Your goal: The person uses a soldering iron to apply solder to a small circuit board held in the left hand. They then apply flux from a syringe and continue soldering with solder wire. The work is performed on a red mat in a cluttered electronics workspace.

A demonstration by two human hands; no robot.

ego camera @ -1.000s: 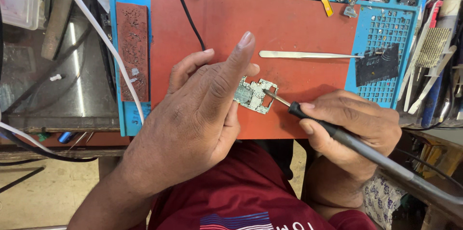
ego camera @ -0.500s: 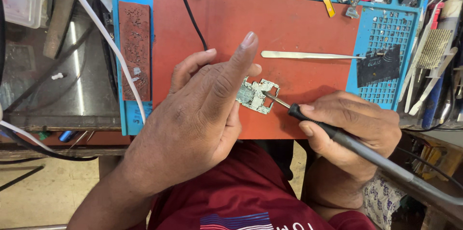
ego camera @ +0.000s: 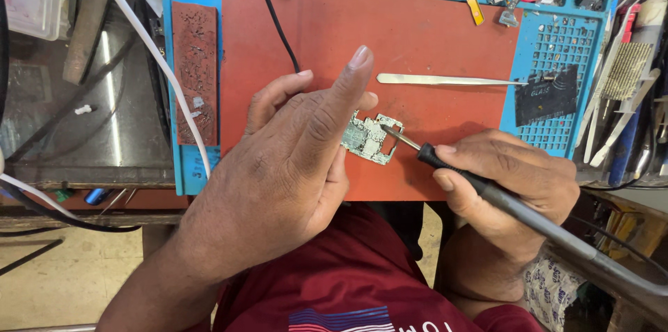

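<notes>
While left hand (ego camera: 292, 165) apparently pinches circuit board (ego camera: 371, 138), right hand (ego camera: 508, 179) fingers grip soldering iron (ego camera: 487, 193).

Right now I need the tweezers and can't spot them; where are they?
In the head view, the tweezers lie flat on the red mat, right of centre, just above the circuit board and the soldering iron.

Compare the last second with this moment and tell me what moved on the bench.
Almost nothing moved. The left hand keeps holding the small silver-green circuit board over the red silicone work mat, index finger raised as before. The right hand still grips the black soldering iron, its tip at the board's right edge throughout. The flat metal tweezers lie where they were. Nothing was picked up or let go.
</notes>
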